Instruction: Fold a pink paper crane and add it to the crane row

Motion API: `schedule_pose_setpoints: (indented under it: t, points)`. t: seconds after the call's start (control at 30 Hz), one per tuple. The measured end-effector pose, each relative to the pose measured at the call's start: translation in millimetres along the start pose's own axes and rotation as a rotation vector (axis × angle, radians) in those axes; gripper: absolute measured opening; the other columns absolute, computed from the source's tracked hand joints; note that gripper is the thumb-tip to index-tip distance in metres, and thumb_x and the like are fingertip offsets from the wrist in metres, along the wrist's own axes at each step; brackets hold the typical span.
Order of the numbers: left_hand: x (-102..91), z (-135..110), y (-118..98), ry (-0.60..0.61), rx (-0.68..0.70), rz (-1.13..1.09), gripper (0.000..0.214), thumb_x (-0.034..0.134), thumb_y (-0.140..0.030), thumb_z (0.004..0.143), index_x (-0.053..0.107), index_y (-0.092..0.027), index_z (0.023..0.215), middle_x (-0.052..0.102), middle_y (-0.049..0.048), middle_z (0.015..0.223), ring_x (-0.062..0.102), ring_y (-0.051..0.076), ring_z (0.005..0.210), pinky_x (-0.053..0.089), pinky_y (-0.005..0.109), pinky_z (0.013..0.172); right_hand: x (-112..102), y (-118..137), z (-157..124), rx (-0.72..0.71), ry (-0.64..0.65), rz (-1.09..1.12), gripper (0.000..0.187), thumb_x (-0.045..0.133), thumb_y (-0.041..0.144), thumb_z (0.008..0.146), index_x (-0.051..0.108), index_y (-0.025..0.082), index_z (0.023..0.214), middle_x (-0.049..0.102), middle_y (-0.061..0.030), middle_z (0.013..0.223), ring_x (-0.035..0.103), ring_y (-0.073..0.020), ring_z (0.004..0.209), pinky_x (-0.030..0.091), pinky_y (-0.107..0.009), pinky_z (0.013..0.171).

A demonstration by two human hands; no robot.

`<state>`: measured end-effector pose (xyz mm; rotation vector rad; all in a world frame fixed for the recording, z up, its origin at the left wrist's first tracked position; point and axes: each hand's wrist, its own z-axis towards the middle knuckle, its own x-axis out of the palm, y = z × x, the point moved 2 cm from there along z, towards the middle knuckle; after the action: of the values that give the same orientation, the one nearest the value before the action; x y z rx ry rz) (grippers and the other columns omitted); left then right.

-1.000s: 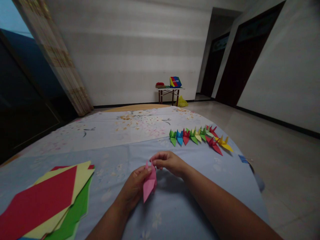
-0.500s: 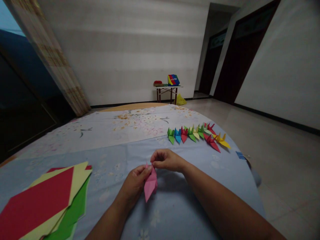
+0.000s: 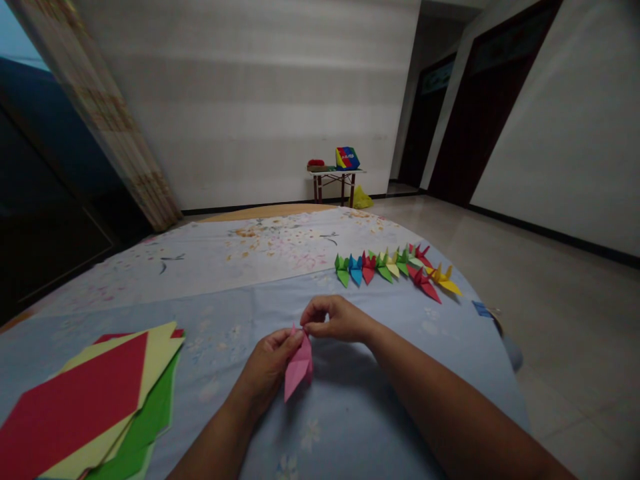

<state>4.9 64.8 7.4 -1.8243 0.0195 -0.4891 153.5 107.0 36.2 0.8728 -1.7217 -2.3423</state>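
A partly folded pink paper piece is held upright just above the blue floral cloth. My left hand grips its side with closed fingers. My right hand pinches its top tip between thumb and forefinger. A row of several finished paper cranes in green, blue, red and yellow lies beyond my right hand, towards the cloth's right edge. A fanned stack of coloured paper sheets, red on top with yellow and green under it, lies at the near left.
The cloth covers a low rounded surface whose edge curves down on the right to a tiled floor. A small blue scrap lies at that edge. A little table with a colourful box stands by the far wall. A curtain hangs at left.
Both hands keep their grip on the pink piece with only tiny finger shifts. The view has tilted slightly, so everything sits a little differently in frame.
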Motion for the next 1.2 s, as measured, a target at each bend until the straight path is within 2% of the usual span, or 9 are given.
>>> schedule_pose_setpoints:
  t: [0.2, 0.43, 0.7, 0.93, 1.2]
  points:
    - [-3.5, 5.6, 3.0, -0.071, 0.049, -0.043, 0.026, 0.071, -0.038, 0.068, 0.065, -0.013, 0.075, 0.061, -0.0011, 0.055, 0.051, 0.009, 0.046, 0.04, 0.019, 0.048, 0.9, 0.5, 0.1, -0.186, -0.14, -0.21, 0.006, 0.063, 0.015, 0.069, 0.066, 0.015, 0.074, 0.058, 0.001, 0.069, 0.05, -0.0079, 0.061, 0.041, -0.019, 0.059]
    - [-2.9, 7.1, 3.8, -0.135, 0.093, -0.135, 0.024, 0.074, -0.035, 0.065, 0.067, -0.013, 0.072, 0.059, -0.0022, 0.057, 0.05, 0.007, 0.05, 0.04, 0.017, 0.05, 3.8, 3.9, -1.6, -0.314, -0.176, -0.32, 0.002, 0.062, 0.016, 0.073, 0.064, 0.016, 0.074, 0.057, -0.0007, 0.071, 0.052, -0.0096, 0.066, 0.042, -0.02, 0.063]
    - [-0.6, 4.9, 1.1, -0.175, 0.113, -0.177, 0.026, 0.077, -0.034, 0.061, 0.069, -0.011, 0.072, 0.061, -0.0009, 0.058, 0.05, 0.007, 0.052, 0.04, 0.017, 0.051, 7.1, 6.2, -3.5, -0.347, -0.168, -0.373, 0.004, 0.06, 0.014, 0.073, 0.062, 0.017, 0.075, 0.058, -0.0009, 0.073, 0.052, -0.0109, 0.069, 0.042, -0.022, 0.066]
    - [-2.3, 4.8, 0.2, -0.213, 0.132, -0.185, 0.028, 0.078, -0.034, 0.058, 0.071, -0.013, 0.076, 0.064, -0.0012, 0.06, 0.053, 0.008, 0.052, 0.04, 0.018, 0.052, 7.3, 15.0, -4.5, -0.379, -0.228, -0.434, 0.006, 0.062, 0.014, 0.071, 0.062, 0.017, 0.076, 0.054, -0.0013, 0.074, 0.051, -0.0125, 0.073, 0.041, -0.025, 0.07]
    - [-7.9, 8.0, 3.5, -0.214, 0.188, -0.12, 0.028, 0.076, -0.034, 0.061, 0.071, -0.014, 0.079, 0.067, 0.0009, 0.068, 0.057, 0.011, 0.059, 0.043, 0.019, 0.058, 8.3, 18.8, -6.1, -0.379, -0.213, -0.508, 0.005, 0.061, 0.016, 0.072, 0.062, 0.017, 0.077, 0.055, -0.0022, 0.077, 0.051, -0.0142, 0.077, 0.038, -0.027, 0.073]
